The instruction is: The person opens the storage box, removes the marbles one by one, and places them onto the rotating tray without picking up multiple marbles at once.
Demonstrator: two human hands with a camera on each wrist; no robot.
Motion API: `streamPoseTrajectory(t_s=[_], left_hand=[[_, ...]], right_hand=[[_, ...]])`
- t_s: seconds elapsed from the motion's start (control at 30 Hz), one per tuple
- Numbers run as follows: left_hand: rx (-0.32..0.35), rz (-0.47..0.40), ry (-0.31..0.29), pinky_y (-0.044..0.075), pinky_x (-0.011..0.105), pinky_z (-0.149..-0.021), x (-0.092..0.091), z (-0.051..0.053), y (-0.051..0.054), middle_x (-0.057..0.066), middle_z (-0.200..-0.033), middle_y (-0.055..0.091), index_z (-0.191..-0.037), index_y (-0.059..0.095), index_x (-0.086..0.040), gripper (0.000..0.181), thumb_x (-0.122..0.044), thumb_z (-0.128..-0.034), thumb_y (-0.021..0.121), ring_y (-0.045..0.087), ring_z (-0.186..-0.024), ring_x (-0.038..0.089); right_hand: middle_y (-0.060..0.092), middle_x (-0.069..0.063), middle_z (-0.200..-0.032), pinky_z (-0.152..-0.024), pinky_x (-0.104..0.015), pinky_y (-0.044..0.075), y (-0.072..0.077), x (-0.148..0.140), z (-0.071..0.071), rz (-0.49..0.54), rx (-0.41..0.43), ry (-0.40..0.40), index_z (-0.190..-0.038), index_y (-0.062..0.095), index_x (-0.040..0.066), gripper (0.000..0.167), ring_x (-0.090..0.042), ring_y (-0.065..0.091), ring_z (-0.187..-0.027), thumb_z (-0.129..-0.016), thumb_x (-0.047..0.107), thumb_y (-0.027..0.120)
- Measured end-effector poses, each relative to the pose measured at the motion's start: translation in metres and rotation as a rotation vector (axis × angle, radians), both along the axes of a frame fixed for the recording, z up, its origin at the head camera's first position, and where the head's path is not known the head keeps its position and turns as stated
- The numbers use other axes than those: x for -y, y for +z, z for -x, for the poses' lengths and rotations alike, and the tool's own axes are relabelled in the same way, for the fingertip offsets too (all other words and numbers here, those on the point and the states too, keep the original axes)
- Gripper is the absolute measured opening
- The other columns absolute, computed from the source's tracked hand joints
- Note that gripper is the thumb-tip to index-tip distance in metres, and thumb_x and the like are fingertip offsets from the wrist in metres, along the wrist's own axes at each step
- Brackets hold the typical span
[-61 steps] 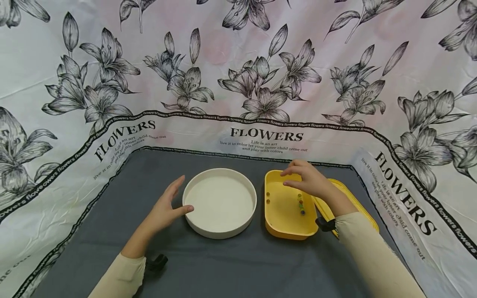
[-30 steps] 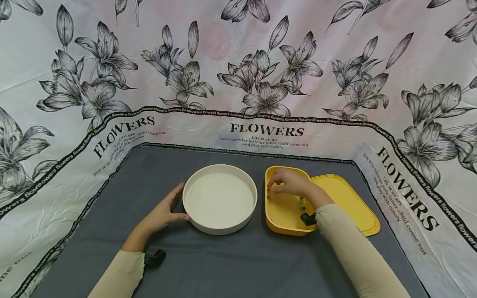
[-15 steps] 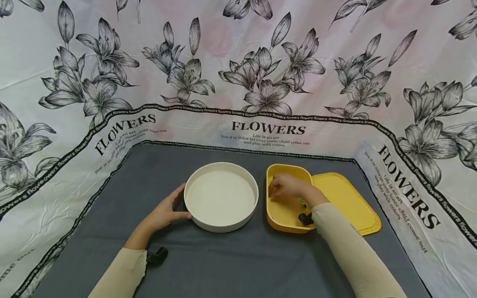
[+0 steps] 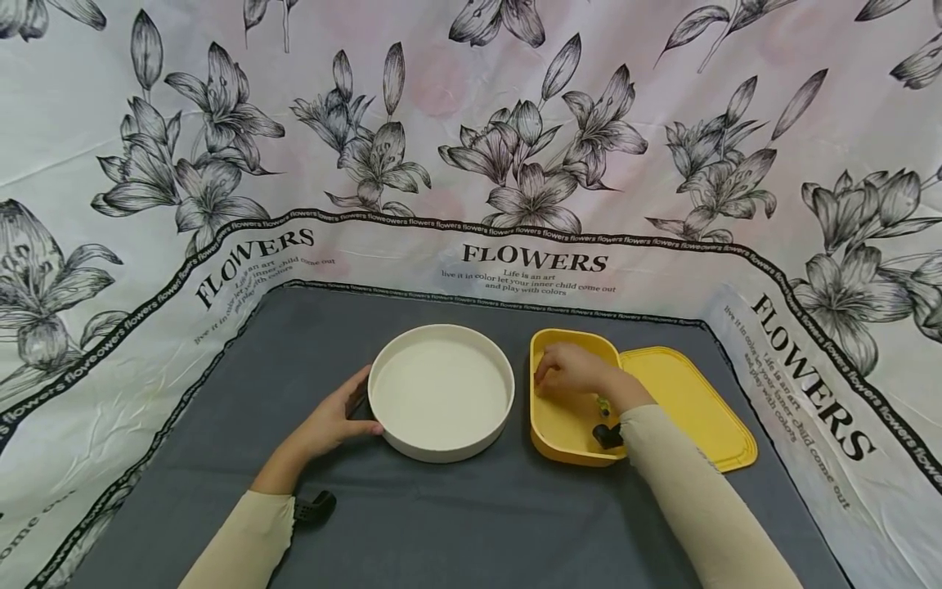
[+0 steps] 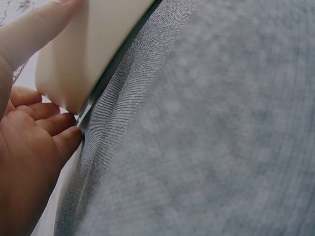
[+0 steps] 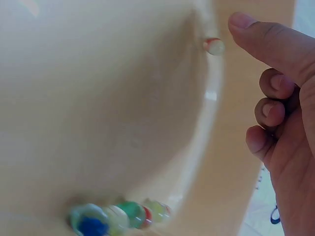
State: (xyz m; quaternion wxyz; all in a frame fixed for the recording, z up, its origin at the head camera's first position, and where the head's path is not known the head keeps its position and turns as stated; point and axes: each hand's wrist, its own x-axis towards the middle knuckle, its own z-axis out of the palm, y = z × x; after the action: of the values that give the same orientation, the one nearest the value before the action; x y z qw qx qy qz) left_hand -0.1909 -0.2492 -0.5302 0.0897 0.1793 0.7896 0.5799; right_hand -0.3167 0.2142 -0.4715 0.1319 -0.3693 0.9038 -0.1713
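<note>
My left hand rests beside the round white tray, thumb and fingers spread along its left side. In the left wrist view, the thumb and fingertips lie against the tray's wall. My right hand reaches down into the yellow box, near its left wall. The right wrist view shows several curled fingers and an extended thumb. Close to the thumb tip lies a small glass marble with a red band. The index finger is hidden, so anything it pinches cannot be seen. A row of coloured marbles lies further along.
A yellow lid lies flat on the grey cloth, right of the box and partly under the right sleeve. White flower-printed fabric surrounds the cloth at the back and sides.
My right hand has gone from above the box's back right down to its left side, and the fingers have drawn together. My left hand has come in against the tray.
</note>
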Motion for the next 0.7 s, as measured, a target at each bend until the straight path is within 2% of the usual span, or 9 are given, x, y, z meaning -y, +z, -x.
streamPoseTrajectory(t_s=[0.17, 0.37, 0.57, 0.7], left_hand=[[0.003, 0.004, 0.005, 0.021, 0.055, -0.124, -0.001, 0.0, 0.0, 0.013, -0.172, 0.013, -0.166, 0.012, -0.011, 0.117, -0.018, -0.0793, 0.09, 0.016, -0.157, 0.037], [0.001, 0.017, 0.008, 0.021, 0.056, -0.124, -0.001, -0.001, 0.001, 0.014, -0.172, 0.012, -0.166, 0.011, -0.01, 0.117, -0.019, -0.0799, 0.09, 0.016, -0.157, 0.038], [0.006, 0.032, 0.015, 0.022, 0.055, -0.124, -0.001, -0.001, 0.001, 0.014, -0.172, 0.013, -0.166, 0.01, -0.009, 0.118, -0.021, -0.0802, 0.09, 0.015, -0.157, 0.037], [0.007, 0.017, 0.021, 0.021, 0.054, -0.124, -0.001, -0.001, 0.002, 0.016, -0.171, 0.014, -0.166, 0.01, -0.007, 0.118, -0.017, -0.0797, 0.09, 0.016, -0.157, 0.038]], right_hand=[[0.065, 0.007, -0.098, -0.093, -0.04, 0.052, 0.015, -0.005, -0.004, 0.027, -0.001, -0.045, -0.097, 0.08, 0.025, 0.01, -0.014, 0.058, -0.094, -0.09, 0.018, 0.079], [0.062, -0.004, -0.094, -0.082, -0.039, 0.048, 0.037, -0.005, -0.008, 0.043, -0.054, -0.071, -0.098, 0.08, 0.024, 0.006, -0.024, 0.054, -0.091, -0.092, 0.024, 0.079], [0.057, 0.003, -0.09, -0.078, -0.036, 0.048, 0.054, 0.001, -0.007, 0.049, -0.097, -0.051, -0.101, 0.08, 0.024, 0.008, -0.019, 0.051, -0.087, -0.094, 0.026, 0.078], [0.061, 0.0, -0.095, -0.084, -0.038, 0.051, 0.064, 0.009, -0.005, 0.06, -0.096, -0.053, -0.103, 0.08, 0.023, 0.009, -0.019, 0.055, -0.093, -0.095, 0.026, 0.077]])
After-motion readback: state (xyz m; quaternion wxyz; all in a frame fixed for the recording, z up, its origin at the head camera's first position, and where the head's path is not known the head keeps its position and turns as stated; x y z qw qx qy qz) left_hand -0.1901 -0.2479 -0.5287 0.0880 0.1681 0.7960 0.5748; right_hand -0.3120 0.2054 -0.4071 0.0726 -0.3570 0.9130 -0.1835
